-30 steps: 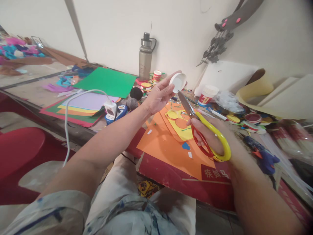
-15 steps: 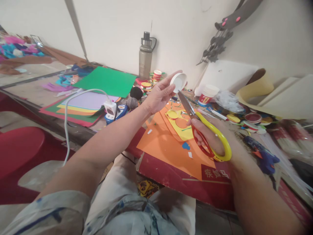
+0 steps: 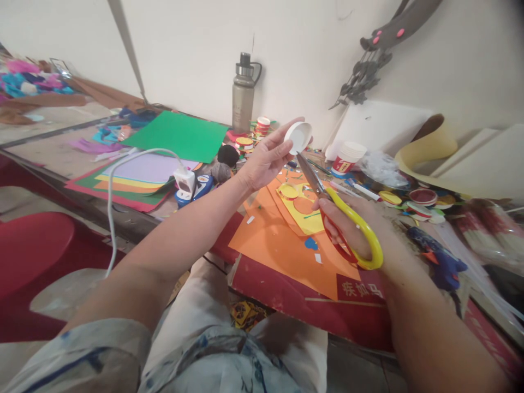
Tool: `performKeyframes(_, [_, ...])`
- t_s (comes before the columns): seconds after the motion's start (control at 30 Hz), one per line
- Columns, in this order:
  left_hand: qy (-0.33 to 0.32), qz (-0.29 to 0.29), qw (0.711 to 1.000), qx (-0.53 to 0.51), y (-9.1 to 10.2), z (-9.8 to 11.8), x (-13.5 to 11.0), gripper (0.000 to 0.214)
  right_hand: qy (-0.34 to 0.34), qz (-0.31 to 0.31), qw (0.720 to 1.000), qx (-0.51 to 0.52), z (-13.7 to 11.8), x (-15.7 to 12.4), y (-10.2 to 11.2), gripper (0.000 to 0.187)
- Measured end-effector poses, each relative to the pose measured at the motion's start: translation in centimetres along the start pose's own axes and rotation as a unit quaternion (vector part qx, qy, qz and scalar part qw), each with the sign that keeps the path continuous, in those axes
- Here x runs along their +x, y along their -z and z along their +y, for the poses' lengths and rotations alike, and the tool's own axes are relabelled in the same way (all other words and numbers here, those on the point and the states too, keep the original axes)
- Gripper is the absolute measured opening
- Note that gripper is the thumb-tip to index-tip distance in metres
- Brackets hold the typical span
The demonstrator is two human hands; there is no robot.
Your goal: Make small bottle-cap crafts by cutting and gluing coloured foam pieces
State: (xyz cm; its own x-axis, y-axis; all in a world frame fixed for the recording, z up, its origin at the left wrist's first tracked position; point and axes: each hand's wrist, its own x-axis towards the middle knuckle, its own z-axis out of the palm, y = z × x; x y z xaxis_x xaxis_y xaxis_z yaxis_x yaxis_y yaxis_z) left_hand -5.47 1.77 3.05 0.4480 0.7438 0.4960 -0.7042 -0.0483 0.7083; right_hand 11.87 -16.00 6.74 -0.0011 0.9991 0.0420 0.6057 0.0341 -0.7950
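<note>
My left hand (image 3: 264,160) is raised above the table and pinches a small white round cup bottom (image 3: 298,136) between thumb and fingers. My right hand (image 3: 355,229) grips scissors (image 3: 341,218) with one red and one yellow handle. The steel blades point up-left and their tip sits just under the white piece. Below both hands lie orange paper (image 3: 278,243) and a yellow sheet (image 3: 305,210) with round holes cut out.
A grey water bottle (image 3: 243,95) stands by the wall. Green paper (image 3: 178,136) and stacked coloured sheets (image 3: 135,183) lie at left beside a white charger and cable (image 3: 185,180). Paper cups (image 3: 347,158), coloured lids and a blue glue gun (image 3: 440,259) crowd the right. A red chair (image 3: 36,245) is at lower left.
The scissors have edged slightly up and left toward the white piece. My left hand holds almost still.
</note>
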Motion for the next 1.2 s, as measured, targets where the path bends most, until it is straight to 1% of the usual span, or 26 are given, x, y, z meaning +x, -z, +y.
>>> performKeyframes(0.1, [-0.001,-0.014,0.999,0.041,0.4,0.1,0.3,0.057,0.004,0.006,0.999,-0.036,-0.2,0.0,0.0,0.044])
performKeyframes(0.23, [-0.005,-0.02,0.995,0.098,1.1,0.7,0.8,0.069,-0.011,0.035,0.996,-0.077,-0.4,0.2,-0.1,0.045])
performKeyframes(0.3, [-0.016,-0.037,0.992,0.121,1.4,1.1,1.1,0.071,0.015,0.04,0.993,-0.113,-0.6,0.2,-0.1,0.046])
performKeyframes(0.4, [-0.029,-0.054,0.987,0.148,1.5,1.6,1.3,0.069,0.064,0.052,0.983,-0.162,-1.2,0.2,0.0,0.05])
performKeyframes(0.47, [-0.033,-0.044,0.986,0.157,1.4,1.8,1.3,0.068,0.062,0.049,0.981,-0.179,-1.5,0.2,-0.1,0.055])
performKeyframes(0.6, [-0.042,0.014,0.99,0.136,1.3,1.7,1.3,0.069,0.055,0.065,0.975,-0.205,-1.4,0.4,-0.3,0.058])
performKeyframes(0.7, [-0.045,0.036,0.99,0.131,1.5,1.5,1.5,0.069,0.073,0.081,0.974,-0.197,-0.4,0.6,-0.2,0.053])
performKeyframes(0.8, [-0.042,0.035,0.989,0.137,1.6,1.4,1.6,0.071,0.064,0.081,0.981,-0.163,0.6,0.8,0.0,0.044])
performKeyframes(0.9, [-0.041,0.023,0.987,0.153,1.8,1.4,1.6,0.069,0.059,0.079,0.98,-0.175,1.1,1.1,0.0,0.037])
performKeyframes(1.03, [-0.044,-0.007,0.985,0.169,2.0,1.2,1.6,0.068,0.07,0.095,0.97,-0.212,0.9,1.4,0.0,0.034])
performKeyframes(1.13, [-0.051,-0.027,0.98,0.19,2.3,1.1,1.8,0.069,0.064,0.081,0.978,-0.182,0.9,1.2,0.3,0.033])
performKeyframes(1.2, [-0.065,-0.031,0.974,0.214,2.6,1.1,2.0,0.069,0.048,0.065,0.984,-0.157,1.1,1.1,0.5,0.036])
